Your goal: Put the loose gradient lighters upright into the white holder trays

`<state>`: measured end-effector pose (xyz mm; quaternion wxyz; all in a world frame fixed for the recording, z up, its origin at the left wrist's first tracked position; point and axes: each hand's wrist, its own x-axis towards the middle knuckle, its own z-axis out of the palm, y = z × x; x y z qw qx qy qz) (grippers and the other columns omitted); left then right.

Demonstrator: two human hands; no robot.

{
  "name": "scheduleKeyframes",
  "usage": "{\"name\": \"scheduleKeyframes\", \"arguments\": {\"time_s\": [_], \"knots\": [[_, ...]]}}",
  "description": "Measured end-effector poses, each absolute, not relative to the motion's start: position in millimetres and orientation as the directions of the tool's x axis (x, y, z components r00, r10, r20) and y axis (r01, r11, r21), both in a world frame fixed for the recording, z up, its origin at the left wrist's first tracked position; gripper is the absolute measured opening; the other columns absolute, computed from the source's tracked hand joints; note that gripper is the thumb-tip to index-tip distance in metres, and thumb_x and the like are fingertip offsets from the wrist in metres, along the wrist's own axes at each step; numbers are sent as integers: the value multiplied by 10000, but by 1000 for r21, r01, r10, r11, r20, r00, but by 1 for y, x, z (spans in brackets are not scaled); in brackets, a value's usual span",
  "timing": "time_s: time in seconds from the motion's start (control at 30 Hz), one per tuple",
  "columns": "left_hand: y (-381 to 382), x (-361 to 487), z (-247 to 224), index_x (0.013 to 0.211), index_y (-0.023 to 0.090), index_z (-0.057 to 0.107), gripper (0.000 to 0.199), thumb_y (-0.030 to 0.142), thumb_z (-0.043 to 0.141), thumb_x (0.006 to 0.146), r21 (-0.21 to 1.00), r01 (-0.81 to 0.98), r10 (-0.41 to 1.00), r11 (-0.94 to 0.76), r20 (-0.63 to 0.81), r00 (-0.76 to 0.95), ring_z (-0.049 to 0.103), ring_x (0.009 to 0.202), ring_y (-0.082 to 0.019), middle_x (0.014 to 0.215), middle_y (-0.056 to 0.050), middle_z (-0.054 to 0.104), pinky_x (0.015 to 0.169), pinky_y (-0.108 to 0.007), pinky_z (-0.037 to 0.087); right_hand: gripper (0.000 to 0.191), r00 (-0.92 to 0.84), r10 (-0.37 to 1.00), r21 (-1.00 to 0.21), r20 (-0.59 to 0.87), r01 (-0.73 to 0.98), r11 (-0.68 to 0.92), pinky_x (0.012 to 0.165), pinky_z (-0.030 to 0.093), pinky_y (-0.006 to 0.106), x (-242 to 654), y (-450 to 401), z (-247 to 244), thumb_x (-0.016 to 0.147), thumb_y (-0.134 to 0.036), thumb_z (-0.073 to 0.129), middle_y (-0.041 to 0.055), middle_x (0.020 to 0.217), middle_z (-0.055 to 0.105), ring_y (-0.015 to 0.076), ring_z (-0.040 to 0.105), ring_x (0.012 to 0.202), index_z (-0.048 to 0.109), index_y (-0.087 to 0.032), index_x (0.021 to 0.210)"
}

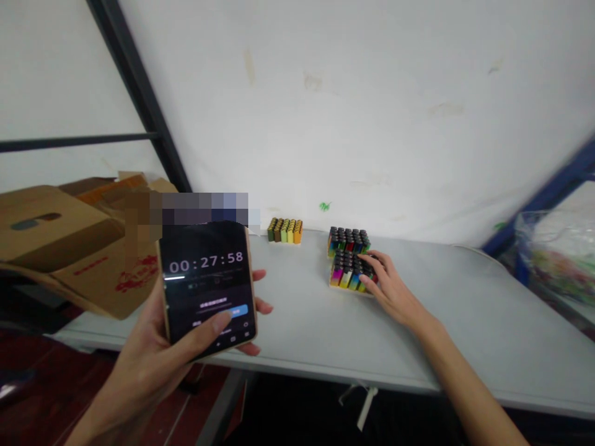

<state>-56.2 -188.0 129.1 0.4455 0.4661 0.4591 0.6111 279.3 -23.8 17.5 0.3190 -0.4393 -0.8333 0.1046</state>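
Observation:
My left hand [186,350] is wrapped round a smartphone [207,291] with large timer digits on its dark screen. The thumb lies over the lower screen, beside a blue button. On the table, my right hand [390,288] curls over the right end of the front tray of lighters [346,272]. Its thumb is at the front side and its fingertips are on top, so the right end is partly hidden. These lighters stand upright, in several colours with black tops. Directly behind is another block of black-topped lighters [348,238].
A block of yellow, green and orange lighters [285,231] stands near the wall. Open cardboard boxes [88,248] lie at the left end of the grey table [297,316]. Clear plastic bags [562,248] are beside a blue post at right. A dark metal frame [144,87] rises at left.

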Motion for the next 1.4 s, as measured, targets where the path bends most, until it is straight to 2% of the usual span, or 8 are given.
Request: {"name": "scheduleKeyframes", "arguments": {"time_s": [0.13,0.23,0.33,0.43,0.63,0.77,1.2,1.4], "knots": [[-187,-59,125,1345,249,505,608,175,773,805,955,-267,991,-129,119,-53,746,940,-358,1315,-145,675,598,-405,675,485,-415,790,-450,452,658,603,1209,362,510,280,-22,16,1030,-482,402,107,1458,377,278,425,1392,389,-312,1484],[-186,-59,120,1287,235,618,476,219,741,827,898,-441,989,3,63,136,695,1088,-407,1413,-129,610,750,-501,663,491,-411,789,-448,458,659,603,1214,353,520,280,-22,16,1028,-490,407,106,1458,376,281,415,1400,386,-317,1487],[-182,-50,113,1350,246,609,557,259,741,810,788,-581,935,206,17,354,572,1275,-447,1510,-112,520,996,-597,544,492,-409,792,-447,452,665,599,1214,354,511,279,-25,20,1030,-491,405,108,1456,377,277,413,1401,388,-312,1487],[-176,-30,105,1401,206,569,564,290,678,853,676,-616,836,404,1,549,525,1327,-438,1503,-144,520,1109,-597,434,489,-412,792,-455,451,657,601,1209,364,497,277,-28,24,1035,-489,394,116,1455,377,273,420,1394,393,-298,1485],[-166,21,96,1374,90,547,494,346,573,952,607,-532,726,590,-110,679,649,1196,-393,1290,-237,667,1069,-549,467,491,-421,783,-459,457,642,613,1196,376,517,278,-29,28,1030,-491,399,120,1441,399,289,429,1384,394,-306,1485],[-165,44,92,1379,94,537,521,416,545,969,611,-432,665,664,-218,714,700,1112,-368,1227,-240,699,1008,-508,514,507,-440,773,-467,456,621,629,1200,370,529,279,-28,26,1029,-467,420,134,1473,359,290,406,1405,364,-286,1499],[-170,62,89,1271,109,612,501,493,551,955,548,-335,558,767,-310,770,730,1036,-336,1181,-210,725,953,-474,542,526,-431,766,-451,476,629,634,1193,384,514,279,-23,25,1026,-533,414,132,1462,361,281,434,1369,385,-261,1476],[-171,66,86,1184,72,660,587,593,514,958,524,-277,492,806,-331,805,754,933,-304,1110,-218,743,882,-406,574,527,-429,777,-450,460,642,621,1206,358,533,279,-24,26,1027,-570,376,119,1457,376,291,418,1379,386,-293,1475]]}}
